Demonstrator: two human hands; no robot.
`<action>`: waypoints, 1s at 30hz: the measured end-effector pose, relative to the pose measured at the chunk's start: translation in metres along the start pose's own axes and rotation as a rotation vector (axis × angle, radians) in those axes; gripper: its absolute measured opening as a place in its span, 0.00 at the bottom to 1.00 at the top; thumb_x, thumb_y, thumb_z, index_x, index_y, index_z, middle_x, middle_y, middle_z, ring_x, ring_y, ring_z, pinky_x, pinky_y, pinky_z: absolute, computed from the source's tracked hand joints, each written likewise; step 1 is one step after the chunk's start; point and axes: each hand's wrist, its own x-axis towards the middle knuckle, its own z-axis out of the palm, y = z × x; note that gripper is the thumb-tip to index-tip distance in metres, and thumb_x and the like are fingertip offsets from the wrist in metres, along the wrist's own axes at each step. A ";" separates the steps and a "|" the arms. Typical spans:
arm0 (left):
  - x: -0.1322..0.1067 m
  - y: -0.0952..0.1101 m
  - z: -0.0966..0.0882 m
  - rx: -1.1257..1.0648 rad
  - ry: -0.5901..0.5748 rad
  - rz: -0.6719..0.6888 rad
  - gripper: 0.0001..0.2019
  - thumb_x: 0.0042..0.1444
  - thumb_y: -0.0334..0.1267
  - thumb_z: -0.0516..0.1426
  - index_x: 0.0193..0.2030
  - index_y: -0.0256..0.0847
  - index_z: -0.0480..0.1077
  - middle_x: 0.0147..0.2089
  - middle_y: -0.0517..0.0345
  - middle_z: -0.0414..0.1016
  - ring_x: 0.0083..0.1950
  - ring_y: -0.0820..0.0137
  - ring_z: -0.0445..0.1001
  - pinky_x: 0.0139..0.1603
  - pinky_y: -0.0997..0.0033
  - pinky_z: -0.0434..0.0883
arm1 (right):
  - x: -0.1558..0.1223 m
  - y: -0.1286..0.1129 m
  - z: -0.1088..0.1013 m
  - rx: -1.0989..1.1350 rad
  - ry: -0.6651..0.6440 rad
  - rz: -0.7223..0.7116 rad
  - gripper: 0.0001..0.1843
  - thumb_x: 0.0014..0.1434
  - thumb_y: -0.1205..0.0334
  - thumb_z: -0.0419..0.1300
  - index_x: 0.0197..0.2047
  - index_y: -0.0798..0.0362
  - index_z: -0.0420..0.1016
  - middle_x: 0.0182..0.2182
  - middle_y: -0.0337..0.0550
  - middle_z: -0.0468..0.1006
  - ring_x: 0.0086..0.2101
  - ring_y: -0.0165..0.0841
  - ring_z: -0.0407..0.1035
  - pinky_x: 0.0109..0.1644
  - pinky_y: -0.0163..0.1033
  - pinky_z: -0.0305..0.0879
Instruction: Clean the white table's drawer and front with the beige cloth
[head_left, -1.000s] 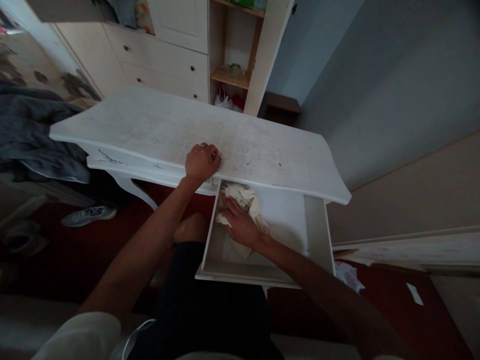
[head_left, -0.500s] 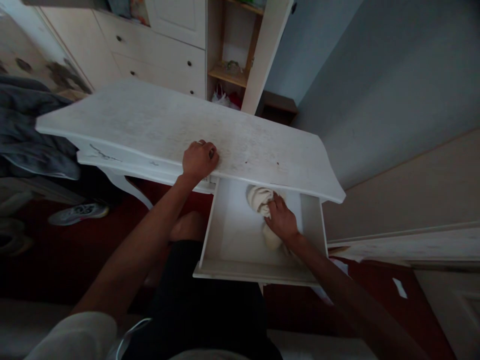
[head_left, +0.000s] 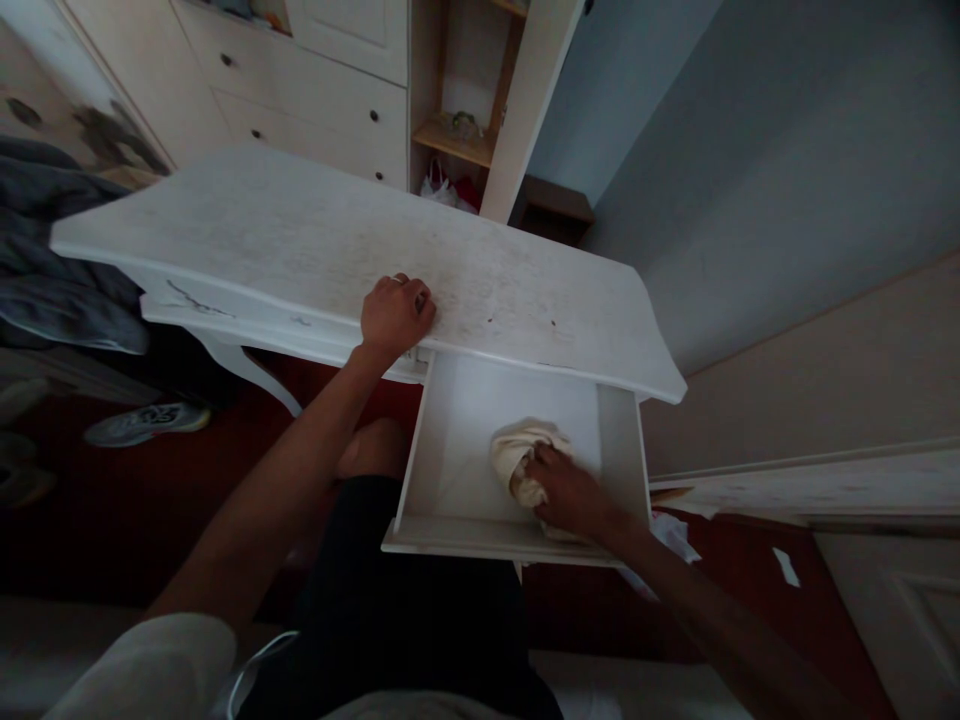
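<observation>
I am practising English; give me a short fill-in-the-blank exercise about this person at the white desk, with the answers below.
1. The left hand rests on the worn white wooden desk top, while the right hand reaches into the white wooden drawer, which stands ____.
2. The crumpled cream cloth lies under the ____ hand.
3. The grey sneaker lies on the dark red floor, on the person's ____ side.
Missing words: open; right; left.
</observation>
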 end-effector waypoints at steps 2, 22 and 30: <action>0.000 0.000 0.000 -0.001 -0.001 -0.003 0.15 0.60 0.40 0.51 0.45 0.39 0.77 0.45 0.41 0.76 0.50 0.51 0.71 0.49 0.53 0.68 | 0.012 -0.013 0.004 0.102 -0.060 -0.212 0.20 0.53 0.67 0.66 0.50 0.54 0.77 0.55 0.55 0.73 0.55 0.49 0.69 0.59 0.50 0.69; 0.001 -0.004 -0.005 -0.037 -0.036 0.017 0.16 0.59 0.40 0.51 0.44 0.39 0.78 0.45 0.42 0.77 0.49 0.53 0.72 0.52 0.53 0.69 | 0.037 0.018 -0.037 0.155 -0.538 -0.161 0.29 0.45 0.72 0.66 0.53 0.50 0.81 0.53 0.47 0.81 0.52 0.45 0.75 0.57 0.45 0.68; 0.000 -0.002 -0.005 -0.034 -0.024 0.018 0.16 0.60 0.40 0.51 0.44 0.40 0.78 0.45 0.42 0.77 0.49 0.52 0.72 0.51 0.52 0.69 | 0.018 0.058 -0.043 -0.087 0.078 0.502 0.34 0.62 0.61 0.59 0.68 0.63 0.58 0.62 0.69 0.68 0.59 0.52 0.69 0.60 0.49 0.66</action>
